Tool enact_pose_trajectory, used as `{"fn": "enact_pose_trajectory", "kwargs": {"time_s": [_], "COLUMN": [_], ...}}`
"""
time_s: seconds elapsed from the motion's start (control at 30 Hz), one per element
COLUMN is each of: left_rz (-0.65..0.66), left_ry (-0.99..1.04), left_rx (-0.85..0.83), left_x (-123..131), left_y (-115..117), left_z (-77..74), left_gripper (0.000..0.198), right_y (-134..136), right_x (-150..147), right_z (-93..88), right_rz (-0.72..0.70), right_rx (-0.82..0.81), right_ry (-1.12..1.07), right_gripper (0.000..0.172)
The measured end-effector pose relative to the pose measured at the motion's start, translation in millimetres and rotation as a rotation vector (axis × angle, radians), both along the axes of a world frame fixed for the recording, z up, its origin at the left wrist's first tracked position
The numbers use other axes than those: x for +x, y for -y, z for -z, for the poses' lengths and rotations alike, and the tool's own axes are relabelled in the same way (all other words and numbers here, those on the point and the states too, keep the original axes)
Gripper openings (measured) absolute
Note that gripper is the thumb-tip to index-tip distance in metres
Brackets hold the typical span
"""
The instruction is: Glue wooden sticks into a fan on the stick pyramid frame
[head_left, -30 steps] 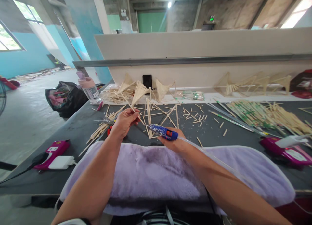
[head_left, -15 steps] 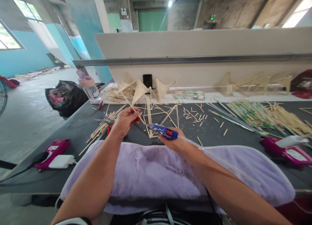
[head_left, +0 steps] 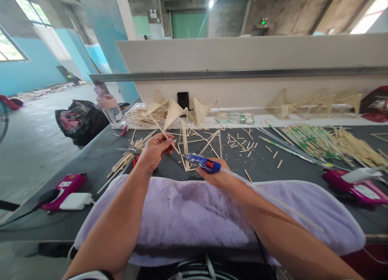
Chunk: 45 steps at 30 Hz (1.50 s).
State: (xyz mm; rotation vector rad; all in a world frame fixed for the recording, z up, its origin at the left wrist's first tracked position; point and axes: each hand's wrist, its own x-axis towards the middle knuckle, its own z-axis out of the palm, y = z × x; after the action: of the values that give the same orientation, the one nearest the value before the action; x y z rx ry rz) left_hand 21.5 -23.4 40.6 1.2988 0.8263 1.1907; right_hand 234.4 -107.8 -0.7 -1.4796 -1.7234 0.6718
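Hardly any change over the last second: your left hand (head_left: 155, 152), right hand (head_left: 220, 177), stick (head_left: 158, 125) and glue gun (head_left: 198, 162) all sit in the same spots, only a faint shift of the view. Looks to me like a steady pause for glue at the stick's near end, not a reach; can't make out any glue there.

Left fingers: thumb and forefinger together, clamped on the stick near its lower end. It slants up and away past your fingertips, with a short bit poking out toward the nozzle. Tip and nozzle meet or almost meet; can't tell if they touch. Right fingers: wrapped on the glue gun, mostly hidden underneath, so no call on whether the trigger is squeezed. The clear glue rod (head_left: 242, 180) trails out the back over your right forearm.

Stick frame (head_left: 184, 142) is on the dark table (head_left: 72, 158), just beyond the nozzle and partly behind the gun; your left fingertips are near it, apparently not on it. Loose sticks (head_left: 121, 163) and scissors (head_left: 136, 161) lie left of your left hand, short cut pieces (head_left: 242, 144) off to the right. Purple towel (head_left: 194, 215) under your forearms.
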Motion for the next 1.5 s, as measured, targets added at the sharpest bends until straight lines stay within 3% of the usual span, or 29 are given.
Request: {"fn": "enact_pose_trajectory", "kwargs": {"time_s": [0.4,0.53,0.67,0.87,1.07,1.2,1.5], "left_rz": [0.02,0.111,0.285,0.505,0.736,0.741,0.761], "left_ry": [0.059,0.105,0.098,-0.048,-0.368,-0.478,-0.524], "left_rx": [-0.059,-0.1,-0.157,-0.177,-0.131,-0.123,-0.118], "left_x": [-2.3,-6.9,-9.9,-12.5,-13.7,-14.7,-14.4], "left_y": [-2.4,-1.6,3.0,10.7,15.1,14.0,12.4], "left_z": [0.4,-1.4,-5.1,-8.5,-8.5,-8.0,-7.0], "left_gripper": [0.028,0.025,0.022,0.024,0.022,0.021,0.02], "right_y": [0.1,-3.3,-6.4,-4.9,-5.0,-4.7,-6.2], "right_x": [-0.5,1.1,4.8,7.6,9.6,9.2,11.8], "right_z": [2.0,3.1,4.0,1.7,-6.0,-10.0,-10.4], "right_rz": [0.006,0.011,0.019,0.179,0.298,0.307,0.279], "right_rx": [0.044,0.045,0.039,0.06,0.059,0.081,0.07], "right_ry": [-0.019,-0.024,-0.019,-0.177,-0.343,-0.364,-0.293], "right_gripper": [0.023,0.023,0.025,0.028,0.032,0.031,0.029]}}
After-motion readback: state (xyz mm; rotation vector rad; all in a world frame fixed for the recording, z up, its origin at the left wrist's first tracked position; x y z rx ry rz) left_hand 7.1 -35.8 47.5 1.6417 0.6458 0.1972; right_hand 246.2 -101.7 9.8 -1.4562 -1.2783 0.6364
